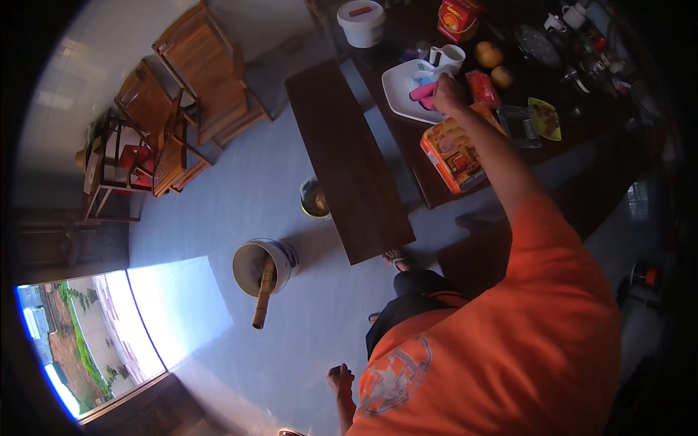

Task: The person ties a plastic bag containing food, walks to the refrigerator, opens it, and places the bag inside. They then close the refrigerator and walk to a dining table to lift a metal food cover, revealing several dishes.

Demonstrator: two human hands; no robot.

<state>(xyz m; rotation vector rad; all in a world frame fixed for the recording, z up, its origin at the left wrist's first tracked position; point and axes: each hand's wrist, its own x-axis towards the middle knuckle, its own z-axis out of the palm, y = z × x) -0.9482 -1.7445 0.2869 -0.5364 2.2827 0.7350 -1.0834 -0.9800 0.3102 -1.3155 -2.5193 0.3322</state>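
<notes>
My right hand point(451, 97) reaches over the dark wooden table and grips a pink-handled item point(424, 95), whose exact kind I cannot tell. Beneath it lies a white tray point(393, 86) with something pale blue and white inside. A white mug point(451, 56) touches or nearly touches the tray's far side. Below my right forearm is an orange printed package point(455, 155); a red packet point(482, 88) lies beside the wrist. My left hand point(341, 377) hangs low by my side, fingers curled, with nothing visible in it.
A dark bench point(349, 163) stands beside the table, a basin point(313, 199) partly under it. On the floor, a white bucket point(283, 261) holds a bamboo tube point(263, 300). Wooden chairs point(207, 82) line the wall. A lidded white tub point(361, 27) and round fruits point(488, 54) sit on the table.
</notes>
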